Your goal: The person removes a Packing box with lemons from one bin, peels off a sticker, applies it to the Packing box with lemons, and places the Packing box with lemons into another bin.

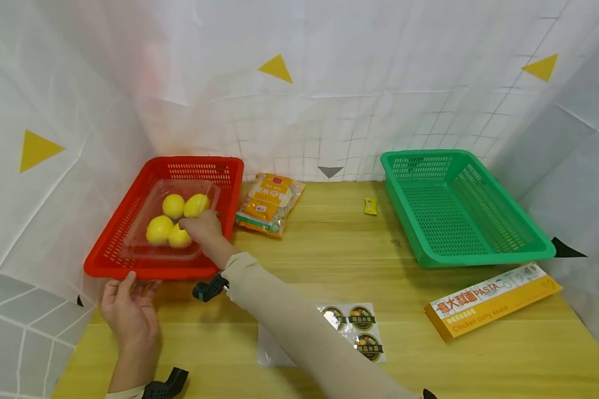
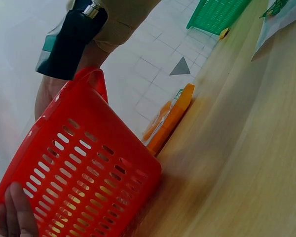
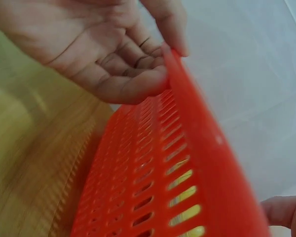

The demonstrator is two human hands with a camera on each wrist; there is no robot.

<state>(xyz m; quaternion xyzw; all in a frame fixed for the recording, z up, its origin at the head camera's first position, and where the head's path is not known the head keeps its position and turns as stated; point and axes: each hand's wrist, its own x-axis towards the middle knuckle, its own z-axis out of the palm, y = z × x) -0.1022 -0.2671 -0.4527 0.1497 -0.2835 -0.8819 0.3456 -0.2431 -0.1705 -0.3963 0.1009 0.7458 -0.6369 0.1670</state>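
Several yellow lemons (image 1: 160, 229) sit in a clear plastic box (image 1: 137, 244) inside the red basket (image 1: 111, 270). My right hand (image 1: 207, 230) reaches over the box from the right, its fingertips overlapping the lemon nearest the front; I cannot tell whether they grip anything. My left hand (image 1: 132, 310) is at the basket's front rim, palm up. In the right wrist view, that hand (image 3: 118, 59) pinches the rim, thumb over it and curled fingers beneath. A fingertip of the right hand (image 3: 286, 211) shows beyond the basket wall. Lemon colour shows through the basket's slots in the left wrist view.
An orange food packet (image 1: 268, 202) lies right of the red basket, and a small yellow sachet (image 1: 370, 206) farther right. A green basket (image 1: 459, 259) stands at the right, a pasta box (image 1: 494, 302) before it. A sheet of round stickers (image 1: 349, 338) lies partly under the right forearm.
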